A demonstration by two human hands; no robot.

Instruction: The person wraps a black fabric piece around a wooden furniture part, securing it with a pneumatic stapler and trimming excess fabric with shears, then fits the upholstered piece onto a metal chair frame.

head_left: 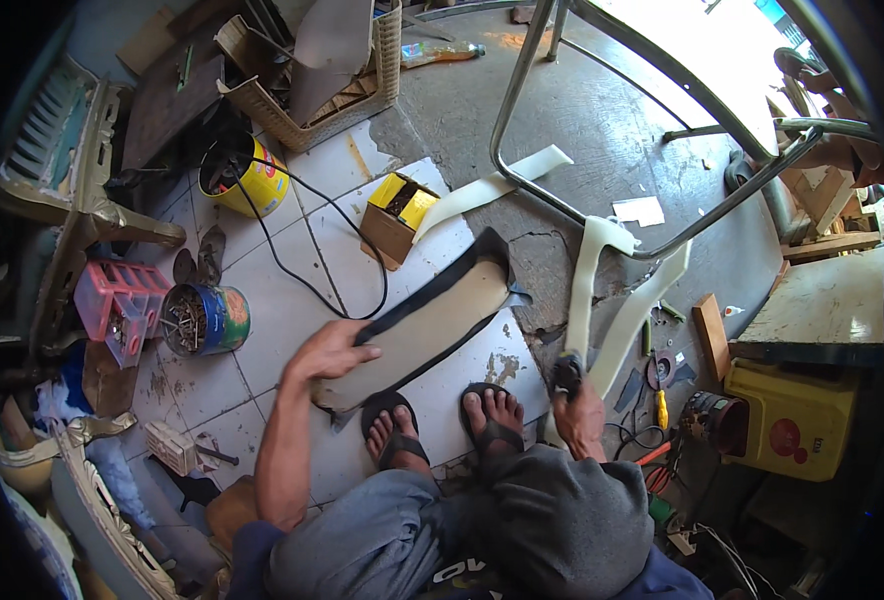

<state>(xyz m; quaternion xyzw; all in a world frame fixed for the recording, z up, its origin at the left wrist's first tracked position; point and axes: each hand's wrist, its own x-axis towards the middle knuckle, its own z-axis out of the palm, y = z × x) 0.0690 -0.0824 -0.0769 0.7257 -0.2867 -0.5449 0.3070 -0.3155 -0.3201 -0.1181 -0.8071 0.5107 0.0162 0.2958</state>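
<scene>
My left hand [332,355] grips the near left end of a long padded panel [417,330], tan with dark fabric round its edges, lying at an angle over the tiles. My right hand [579,415] is closed on a black tool [567,374], whose shape is partly hidden, beside two long cream foam strips. One strip [584,290] runs up to the chair's metal frame [502,130]; the other [637,310] lies just right of it. A third strip [492,188] lies behind the panel, near a yellow open box [402,200] of small dark pieces.
A yellow bucket [247,195] with a black cord, a can of nails [212,330] and a pink organizer [112,295] stand at left. A woven basket [352,95] is at the back. Scattered tools, a wood block [710,330] and a yellow container [792,410] are at right.
</scene>
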